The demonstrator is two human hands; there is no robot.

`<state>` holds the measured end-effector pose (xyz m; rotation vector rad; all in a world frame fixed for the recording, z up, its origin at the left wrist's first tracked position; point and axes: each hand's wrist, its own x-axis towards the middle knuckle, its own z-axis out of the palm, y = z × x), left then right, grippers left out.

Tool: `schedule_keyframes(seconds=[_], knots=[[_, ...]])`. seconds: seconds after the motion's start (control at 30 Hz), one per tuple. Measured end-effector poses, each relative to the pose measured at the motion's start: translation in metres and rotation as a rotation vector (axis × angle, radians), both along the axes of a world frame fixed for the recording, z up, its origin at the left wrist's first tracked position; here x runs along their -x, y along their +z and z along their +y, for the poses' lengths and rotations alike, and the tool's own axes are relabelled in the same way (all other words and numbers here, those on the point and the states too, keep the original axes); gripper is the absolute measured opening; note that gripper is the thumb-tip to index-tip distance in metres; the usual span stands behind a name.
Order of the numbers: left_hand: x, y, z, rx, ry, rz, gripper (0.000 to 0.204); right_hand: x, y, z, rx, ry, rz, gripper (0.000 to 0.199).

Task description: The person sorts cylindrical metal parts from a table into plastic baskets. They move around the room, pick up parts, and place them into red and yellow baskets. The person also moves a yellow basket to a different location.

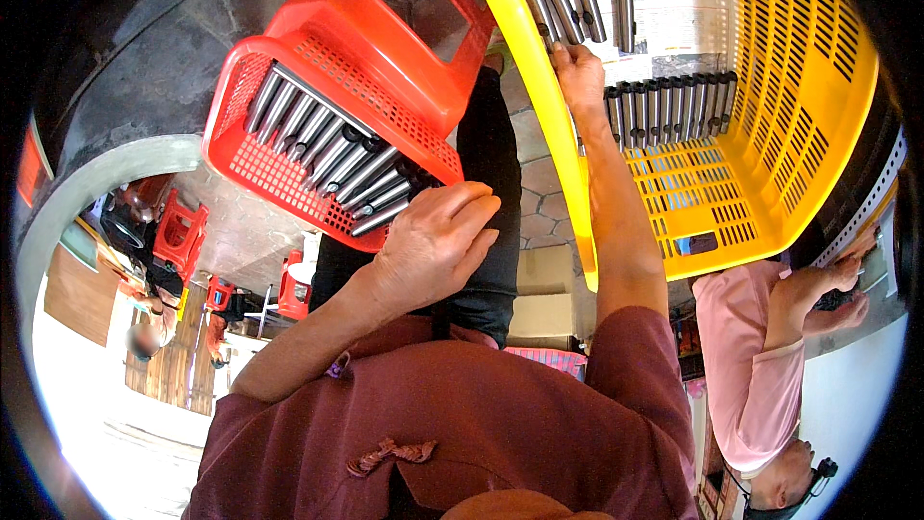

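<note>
On the lap: red perforated plastic basket (pixel 318 116) filled with grey metal tubes (pixel 332 159)
Left hand (pixel 438 241): fingers together, curled over the tubes at the basket's near edge
Right hand (pixel 577 72): inside yellow plastic crate (pixel 770 135), fingers bent on a tube row (pixel 669 101); exact grip I cannot tell

I see grey metal tubes (pixel 327 149) in a red basket (pixel 289 183) — beside it, a yellow perforated crate (pixel 770 135) — maroon sleeves.
</note>
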<state>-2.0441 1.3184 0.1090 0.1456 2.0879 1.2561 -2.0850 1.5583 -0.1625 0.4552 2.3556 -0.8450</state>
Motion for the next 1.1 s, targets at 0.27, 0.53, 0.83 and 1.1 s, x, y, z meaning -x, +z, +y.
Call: schedule_keyframes(seconds=[0.27,0.53,0.83,1.1], knots=[[-0.002,-0.001,-0.003,0.006,0.019,-0.012,0.031,-0.005,-0.012,0.003,0.233,-0.450,-0.091,0.037],[-0.010,-0.005,-0.008,0.014,0.037,-0.024,0.030,0.007,0.007,-0.016,-0.205,0.086,-0.069,0.046],[-0.005,-0.006,-0.007,-0.002,0.039,-0.018,0.031,0.019,0.022,-0.007,-0.285,0.140,-0.056,0.049],[-0.007,-0.008,-0.009,0.007,0.038,-0.053,0.030,0.039,0.010,0.012,-0.366,0.256,0.150,0.038]])
